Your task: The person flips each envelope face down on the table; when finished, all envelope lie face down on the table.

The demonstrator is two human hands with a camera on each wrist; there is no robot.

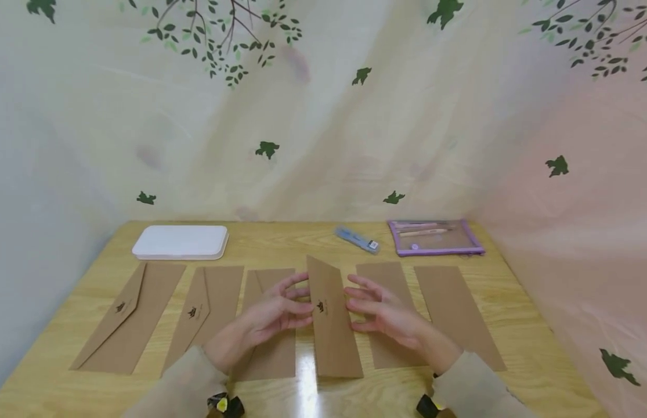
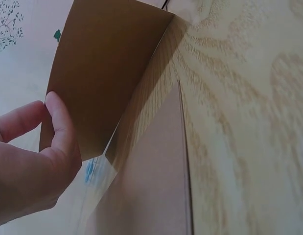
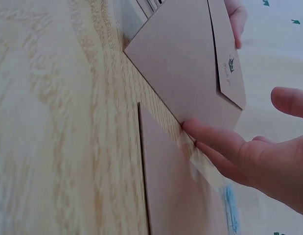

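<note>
A brown paper envelope (image 1: pixel 336 342) stands tilted up between both hands at the middle of the table. Its flap (image 3: pixel 229 63), printed with a small dark crown and lettering, shows in the right wrist view; the plain back fills the left wrist view. My left hand (image 1: pixel 273 310) pinches the envelope's raised edge between thumb and finger. On the other side, my right hand (image 1: pixel 388 310) has its fingers extended, with fingertips at the envelope's lower edge close to the tabletop; its thumb is held apart. The left hand is partly hidden behind the envelope in the right wrist view.
Three envelopes (image 1: pixel 156 319) lie flap-up on the left, and two plain-side-up envelopes (image 1: pixel 459 313) lie on the right. Along the back are a white case (image 1: pixel 180 242), a slim blue packet (image 1: pixel 357 239) and a purple-edged clear pouch (image 1: pixel 438 252) holding pens. A patterned curtain (image 1: pixel 323 116) hangs behind.
</note>
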